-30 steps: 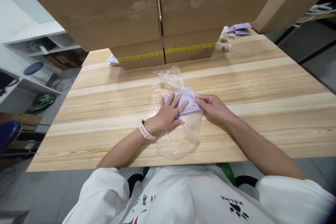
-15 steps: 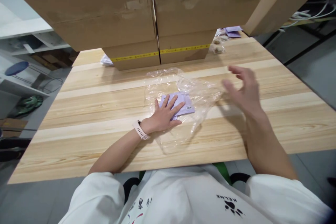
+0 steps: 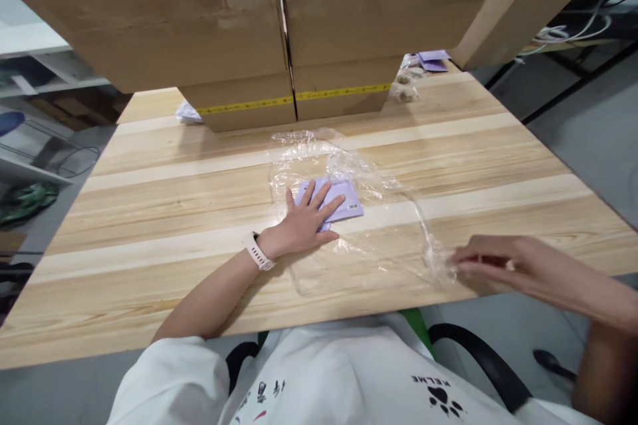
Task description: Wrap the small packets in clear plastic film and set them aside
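Observation:
My left hand lies flat with fingers spread on a small purple packet that sits inside a clear plastic bag on the wooden table. A pale watch band circles that wrist. My right hand is out to the right near the table's front edge, its fingers pinched on the stretched corner of the clear plastic bag. The film runs taut from the packet to that hand.
Two large cardboard boxes with yellow tape stand at the table's back. More purple packets and small bagged items lie at the back right. A crumpled plastic piece sits left of the boxes. Shelving stands at the left.
My right hand left the packet, swung up and right, then came down to the front right, pulling the bag's corner with it. My left hand stayed pressed on the packet.

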A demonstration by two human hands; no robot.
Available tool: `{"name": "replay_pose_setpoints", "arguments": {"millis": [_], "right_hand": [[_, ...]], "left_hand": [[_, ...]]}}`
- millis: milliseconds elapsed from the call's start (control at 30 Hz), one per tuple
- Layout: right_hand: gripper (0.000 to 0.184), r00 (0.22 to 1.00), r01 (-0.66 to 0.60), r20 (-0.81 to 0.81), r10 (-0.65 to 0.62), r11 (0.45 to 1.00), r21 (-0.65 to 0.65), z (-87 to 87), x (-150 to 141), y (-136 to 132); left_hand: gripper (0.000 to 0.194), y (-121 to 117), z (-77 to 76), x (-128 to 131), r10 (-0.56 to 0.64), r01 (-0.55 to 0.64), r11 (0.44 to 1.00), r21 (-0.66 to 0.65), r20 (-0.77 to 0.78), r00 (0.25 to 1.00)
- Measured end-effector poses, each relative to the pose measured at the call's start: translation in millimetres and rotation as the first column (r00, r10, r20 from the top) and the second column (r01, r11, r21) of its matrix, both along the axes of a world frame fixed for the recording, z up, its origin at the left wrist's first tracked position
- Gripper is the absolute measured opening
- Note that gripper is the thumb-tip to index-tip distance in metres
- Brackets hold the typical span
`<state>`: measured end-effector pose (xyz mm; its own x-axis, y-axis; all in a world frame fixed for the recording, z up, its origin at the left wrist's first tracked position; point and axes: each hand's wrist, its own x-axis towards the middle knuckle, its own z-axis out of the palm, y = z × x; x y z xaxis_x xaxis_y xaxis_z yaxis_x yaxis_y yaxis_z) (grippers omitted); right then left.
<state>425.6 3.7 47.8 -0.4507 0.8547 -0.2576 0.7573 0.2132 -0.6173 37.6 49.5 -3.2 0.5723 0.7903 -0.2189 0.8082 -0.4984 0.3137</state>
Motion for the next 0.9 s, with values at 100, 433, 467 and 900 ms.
{"name": "replay_pose_setpoints", "arguments": {"millis": [100, 433, 467, 900], "right_hand": [[0.028, 0.995, 0.006, -0.100, 0.016, 0.976, 0.219, 16.6, -26.0, 14.0], [0.048, 0.995, -0.091, 0.091, 0.049, 0.837, 0.539, -94.6, -112.3, 179.6], [0.048, 0.996, -0.024, 0.081, -0.026, 0.827, 0.562, -94.8, -101.5, 196.4], [0.050, 0.984, -0.066, 0.175, -0.028, 0.859, 0.507, -77.0, -71.9, 211.1]], "left_hand": [[0.081, -0.2, 0.0, 0.5, 0.001, -0.001, 1.000, 0.006, -0.004, 1.000], [0.081, -2.1, 4.1, 2.8, 0.011, -0.010, 1.000, 0.020, -0.055, 0.998], [0.081, -1.7, 4.1, 2.7, 0.009, -0.008, 1.000, 0.023, -0.048, 0.999], [0.080, 1.5, -0.3, 1.3, -0.009, 0.009, 1.000, -0.008, 0.014, 1.000]]}}
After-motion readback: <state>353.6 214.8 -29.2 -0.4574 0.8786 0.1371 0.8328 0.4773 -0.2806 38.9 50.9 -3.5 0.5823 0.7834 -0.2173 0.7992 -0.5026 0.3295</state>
